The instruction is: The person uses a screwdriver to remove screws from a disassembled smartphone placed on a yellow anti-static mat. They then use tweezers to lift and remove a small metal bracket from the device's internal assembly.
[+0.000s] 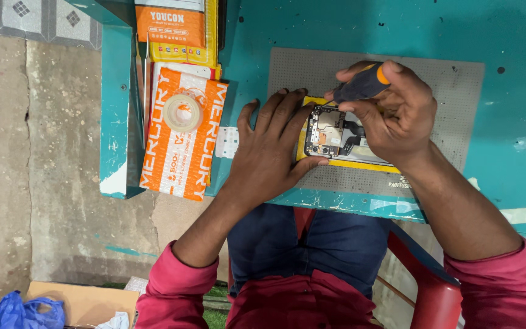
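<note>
An opened phone (331, 135) with its circuit board bare and a yellow frame lies on a grey perforated mat (458, 91) on the teal table. My left hand (269, 146) lies flat on the phone's left end, thumb along its near edge. My right hand (388, 113) grips a black and orange screwdriver (363, 85), its tip down on the board. The phone's right half is hidden under my right hand.
A roll of clear tape (182, 113) rests on an orange and white packet (181, 137) at the table's left. More orange and yellow packets (175, 30) lie behind it. A red plastic chair (433, 292) is under me. Concrete floor, a cardboard box (86, 301) and a blue bag (16, 311) lie at the left.
</note>
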